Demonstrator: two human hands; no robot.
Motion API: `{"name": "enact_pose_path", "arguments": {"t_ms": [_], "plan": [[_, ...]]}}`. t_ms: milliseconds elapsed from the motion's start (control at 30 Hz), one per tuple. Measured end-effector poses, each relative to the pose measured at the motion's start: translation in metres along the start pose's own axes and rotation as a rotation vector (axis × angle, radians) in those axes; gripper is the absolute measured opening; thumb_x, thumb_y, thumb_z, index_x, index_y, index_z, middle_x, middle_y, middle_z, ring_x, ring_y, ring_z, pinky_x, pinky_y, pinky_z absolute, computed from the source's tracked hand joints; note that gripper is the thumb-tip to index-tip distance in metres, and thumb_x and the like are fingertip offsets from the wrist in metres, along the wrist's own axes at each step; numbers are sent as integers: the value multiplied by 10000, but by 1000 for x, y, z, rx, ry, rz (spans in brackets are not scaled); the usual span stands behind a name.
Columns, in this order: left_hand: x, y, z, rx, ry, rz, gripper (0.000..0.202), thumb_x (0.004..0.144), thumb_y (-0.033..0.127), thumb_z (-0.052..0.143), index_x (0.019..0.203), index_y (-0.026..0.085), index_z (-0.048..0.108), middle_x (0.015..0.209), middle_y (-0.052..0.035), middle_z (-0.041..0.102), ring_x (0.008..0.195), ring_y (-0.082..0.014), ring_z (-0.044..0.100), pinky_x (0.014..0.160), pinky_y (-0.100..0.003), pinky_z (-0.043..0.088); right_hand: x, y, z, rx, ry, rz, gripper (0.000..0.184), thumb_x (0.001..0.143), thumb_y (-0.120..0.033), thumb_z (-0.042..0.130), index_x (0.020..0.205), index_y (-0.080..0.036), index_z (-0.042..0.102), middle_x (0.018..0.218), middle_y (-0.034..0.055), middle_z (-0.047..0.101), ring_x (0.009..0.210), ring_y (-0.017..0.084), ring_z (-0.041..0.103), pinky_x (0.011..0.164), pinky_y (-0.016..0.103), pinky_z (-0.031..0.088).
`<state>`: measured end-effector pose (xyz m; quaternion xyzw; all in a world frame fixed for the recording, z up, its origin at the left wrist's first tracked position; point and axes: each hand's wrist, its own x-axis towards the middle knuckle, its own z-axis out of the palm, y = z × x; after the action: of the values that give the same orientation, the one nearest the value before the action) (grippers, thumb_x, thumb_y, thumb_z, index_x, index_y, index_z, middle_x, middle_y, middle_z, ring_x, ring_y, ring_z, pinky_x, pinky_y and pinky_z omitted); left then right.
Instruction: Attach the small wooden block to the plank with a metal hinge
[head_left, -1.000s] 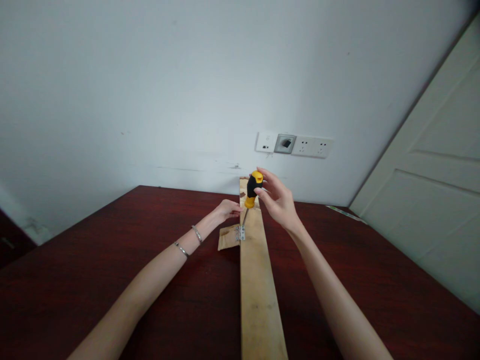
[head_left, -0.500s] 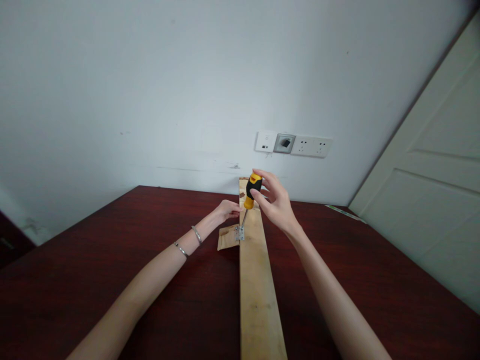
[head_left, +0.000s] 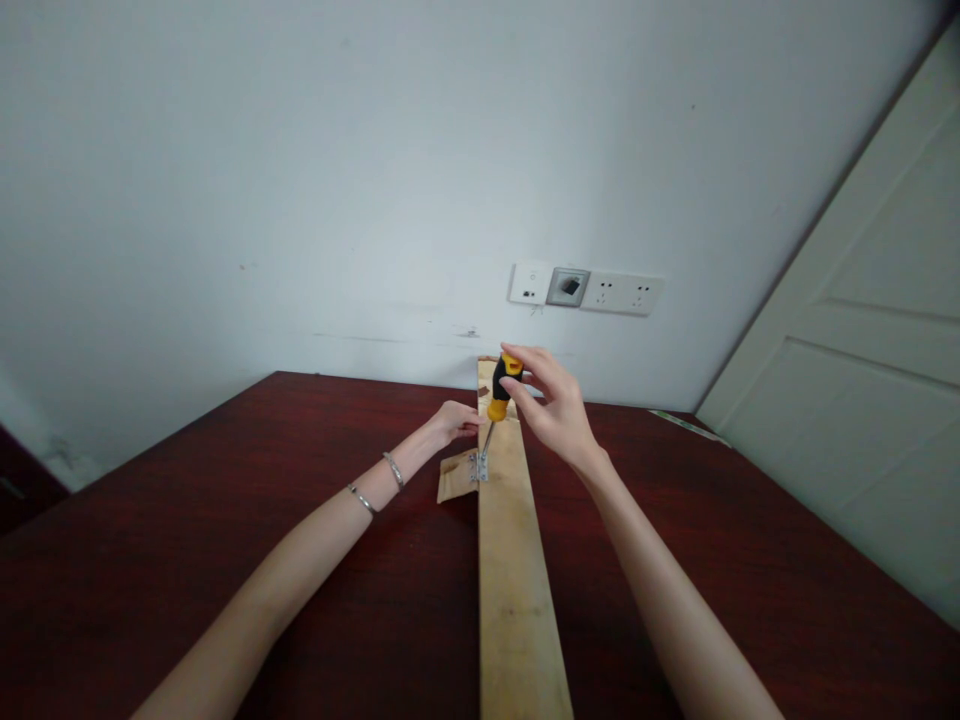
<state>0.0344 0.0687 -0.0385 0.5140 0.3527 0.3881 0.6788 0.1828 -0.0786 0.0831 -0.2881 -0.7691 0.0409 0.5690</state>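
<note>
A long pale wooden plank [head_left: 514, 560] lies on the dark red table [head_left: 225, 540], running away from me toward the wall. A small metal hinge [head_left: 477, 466] joins its left edge to a small wooden piece [head_left: 454, 478]. My right hand [head_left: 551, 405] is closed round the yellow and black handle of a screwdriver [head_left: 501, 388], whose tip stands on the hinge. My left hand [head_left: 454, 419] rests with its fingers against the plank's left edge, just beyond the hinge; two bracelets are on that wrist.
A white wall rises behind the table, with a row of sockets and a switch plate [head_left: 585, 290]. A white panelled door [head_left: 862, 380] stands at the right. A thin pale strip [head_left: 686, 424] lies at the table's far right edge.
My right hand's fingers have shifted around the screwdriver handle, covering more of it, while the tip stays on the hinge. The left hand and plank have not moved.
</note>
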Motion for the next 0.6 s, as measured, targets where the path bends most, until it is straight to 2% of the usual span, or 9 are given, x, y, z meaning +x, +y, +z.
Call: {"name": "enact_pose_path", "arguments": {"t_ms": [67,133,233,300,433,533,600], "plan": [[0,0,0,1,1,7,194,501,75,747,671,63,654,690,-60,650,581,-118,586,586,-235,475,0,0,2,-32,39,5,288,845,-308,624,1132,-290,637,1041,68,533,996,209,543,834,389,536],[0,-1,1,5,3,10,187,513,74,741,678,66,655,692,-57,649,585,-114,585,594,-234,476,0,-1,3,-47,37,18,294,828,-316,647,1121,-284,644,1046,70,488,1002,208,531,866,401,524],[2,-3,0,11,0,7,204,496,80,752,676,59,660,710,-72,659,595,-121,592,609,-244,484,1,-5,2,-44,-39,-1,339,919,-280,503,1251,-301,567,1151,80,469,1057,196,527,941,423,484],[4,-5,-1,7,1,9,212,482,92,759,667,53,662,706,-75,660,591,-125,594,604,-247,483,1,-5,1,-45,-64,-37,360,947,-253,437,1290,-311,531,1153,75,500,1052,186,536,932,412,491],[5,-7,-1,-4,5,21,198,479,98,760,645,58,658,661,-55,645,567,-117,584,583,-240,476,-1,-2,4,-109,71,-64,288,863,-308,602,1151,-290,604,1016,59,532,954,196,550,778,360,554],[4,-7,0,0,6,29,183,489,92,758,641,59,661,647,-53,645,550,-110,576,560,-229,462,-2,0,7,-161,126,-64,305,826,-316,648,1123,-265,597,1025,68,509,973,207,542,808,382,548],[3,-8,0,5,-1,35,176,502,96,757,651,57,672,654,-59,654,544,-109,576,555,-230,461,-2,-1,8,-146,89,-69,301,872,-280,580,1172,-259,569,1122,89,507,1060,216,533,865,400,528]]}}
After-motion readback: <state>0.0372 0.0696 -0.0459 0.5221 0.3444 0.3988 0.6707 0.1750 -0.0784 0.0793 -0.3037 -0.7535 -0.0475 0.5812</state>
